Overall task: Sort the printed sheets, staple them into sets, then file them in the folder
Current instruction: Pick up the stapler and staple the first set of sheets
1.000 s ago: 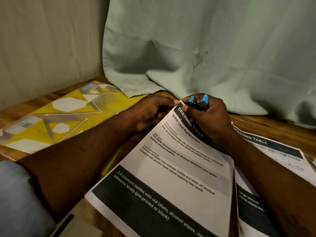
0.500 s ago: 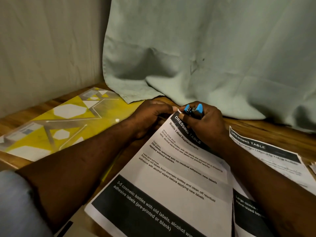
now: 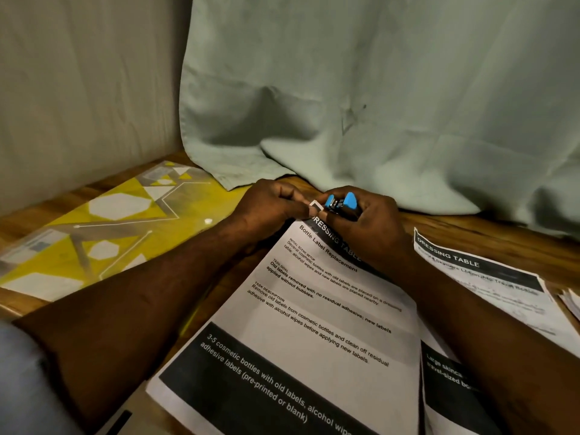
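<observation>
Stapling step: your right grip holds the blue stapler at the far corner of the sheets, whose long axis runs back toward you, your left grip pinches that corner just beside it, and the yellow folder lies leftward on the desk, contents unclear.

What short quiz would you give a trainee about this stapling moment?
1. True or false: the right hand grips the blue stapler at the far corner of the top sheet.
2. The yellow folder lies: A) to the left of the left hand; B) on the top sheet; C) under the right forearm.
3. Fill in: the top sheet's title reads "Bottle Label ____".
Key: 1 true; 2 A; 3 Replacement.
</observation>
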